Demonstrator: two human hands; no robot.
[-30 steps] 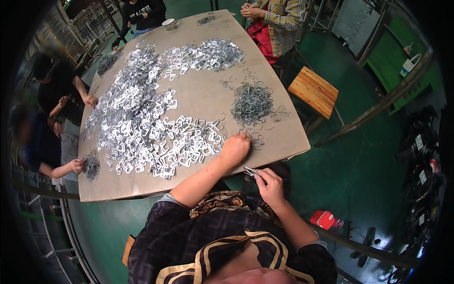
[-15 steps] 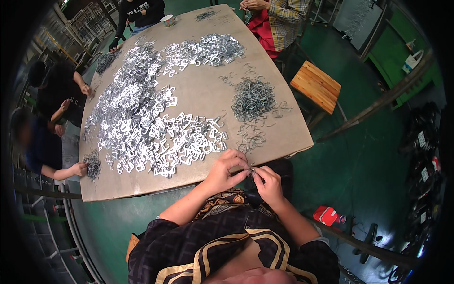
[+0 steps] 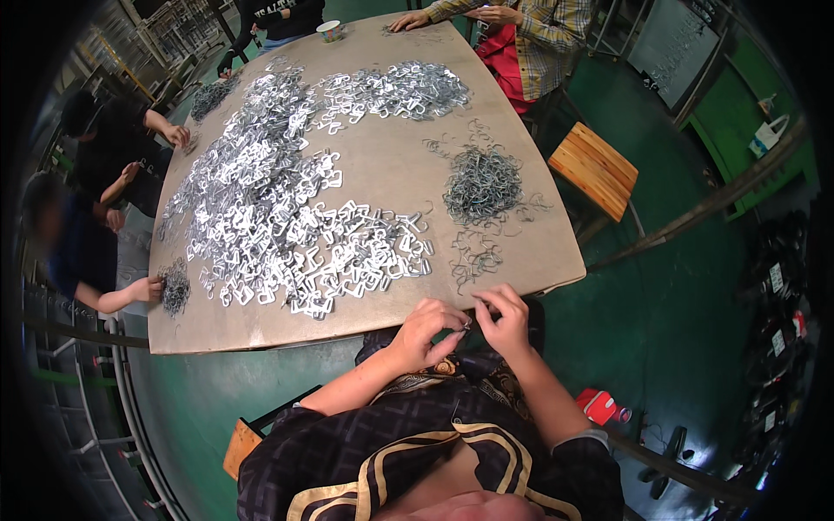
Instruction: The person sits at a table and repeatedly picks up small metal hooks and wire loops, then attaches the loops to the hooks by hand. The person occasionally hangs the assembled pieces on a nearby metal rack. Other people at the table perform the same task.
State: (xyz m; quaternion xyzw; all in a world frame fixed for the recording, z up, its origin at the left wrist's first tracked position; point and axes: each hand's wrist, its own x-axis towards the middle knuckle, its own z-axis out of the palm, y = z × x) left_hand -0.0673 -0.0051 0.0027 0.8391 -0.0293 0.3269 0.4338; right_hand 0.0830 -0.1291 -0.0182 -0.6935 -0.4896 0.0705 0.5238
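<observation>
My left hand point(image 3: 430, 333) is just off the table's near edge, thumb and forefinger pinched on a small metal piece point(image 3: 467, 326) whose shape is mostly hidden. Slightly to its right and apart from it is my right hand point(image 3: 506, 319). Its thumb and forefinger tips come close together near the table edge; anything between them is too small to make out. Thin bent wire pieces point(image 3: 476, 257) lie scattered just beyond it, below a dense heap of wire pieces point(image 3: 483, 184). Left of these spreads a large pile of flat silver metal hooks point(image 3: 347, 252).
The brown table point(image 3: 261, 337) fills the middle. People sit along its left and far sides, one hand point(image 3: 146, 289) at a small wire heap point(image 3: 175, 288). A paper cup point(image 3: 330, 33) stands at the far edge. A wooden stool point(image 3: 593, 169) is at the right.
My hands have separated: the right has moved up and away from the metal piece, which stays in my left. The far person in plaid has reached a hand onto the table. The view has shifted slightly.
</observation>
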